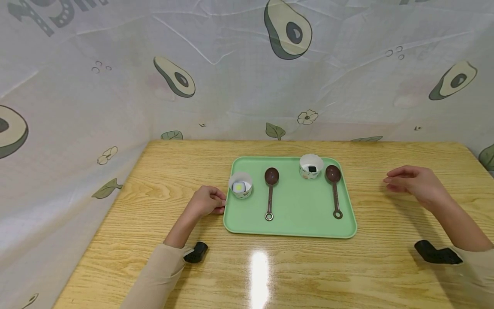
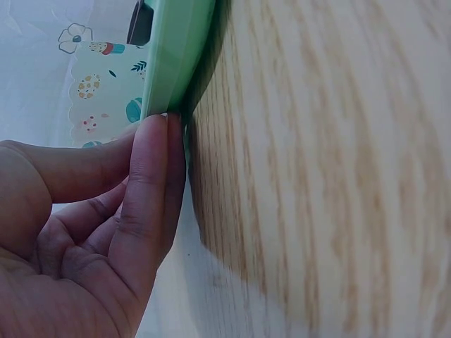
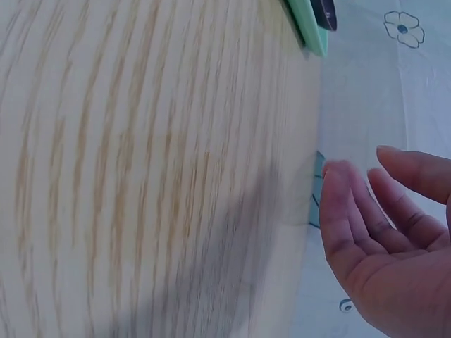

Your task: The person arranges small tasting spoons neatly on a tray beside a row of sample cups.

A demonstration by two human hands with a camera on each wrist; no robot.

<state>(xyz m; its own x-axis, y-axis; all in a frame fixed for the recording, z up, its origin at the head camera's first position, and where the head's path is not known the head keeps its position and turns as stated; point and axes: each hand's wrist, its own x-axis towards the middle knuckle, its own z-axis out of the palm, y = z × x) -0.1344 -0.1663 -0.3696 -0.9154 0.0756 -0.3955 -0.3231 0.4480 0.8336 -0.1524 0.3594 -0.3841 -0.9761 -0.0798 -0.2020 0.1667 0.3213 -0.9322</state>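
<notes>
A green tray (image 1: 293, 206) lies on the wooden table. My left hand (image 1: 206, 201) is at its left edge. In the left wrist view, the thumb and fingers (image 2: 148, 169) pinch the tray's rim (image 2: 169, 77). A paper cup (image 1: 243, 193) on the tray's left side holds a small white block with a yellow-green mark. Another paper cup (image 1: 308, 174), near the far edge, has a small black piece inside. Two brown spoons, a left one (image 1: 272, 177) and a right one (image 1: 333, 174), lie with handles toward me. Right of the tray, my right hand (image 1: 418, 184) hovers above the table, fingers loosely bent, holding nothing.
Behind the table (image 1: 185, 154) and along its left side hangs a pale cloth (image 1: 231, 86) printed with avocados, leaves and flowers. Black wrist devices stick out near both sleeves, one at the left (image 1: 196, 253) and one at the right (image 1: 436, 253).
</notes>
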